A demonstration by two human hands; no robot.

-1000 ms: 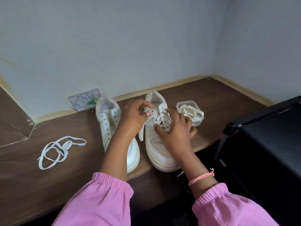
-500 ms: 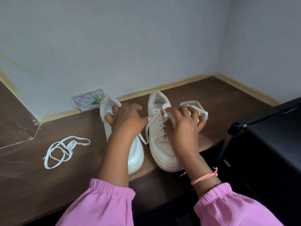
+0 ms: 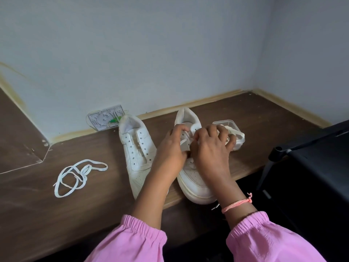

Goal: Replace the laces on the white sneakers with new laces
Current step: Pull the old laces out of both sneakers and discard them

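Note:
Two white sneakers stand side by side on the brown wooden ledge [image 3: 255, 118], heels toward the wall. The left sneaker [image 3: 137, 148] has bare eyelets and no lace. Over the laced part of the right sneaker [image 3: 194, 178] both hands meet. My left hand [image 3: 171, 150] pinches a strand of the white lace [image 3: 184, 142] at the eyelets. My right hand [image 3: 211, 148] curls round the lace beside it and hides most of the lacing. A loose white lace [image 3: 78, 175] lies coiled on the ledge at the left.
A small clear plastic tub [image 3: 238, 135] holding coiled laces sits right of the sneakers, partly behind my right hand. A flat clear packet [image 3: 105, 120] leans against the wall behind the left sneaker. A black stand and case [image 3: 311, 157] fills the right side.
My hands were apart, drawing the lace ends sideways; now they have come together over the right sneaker's lacing. The left sneaker is uncovered.

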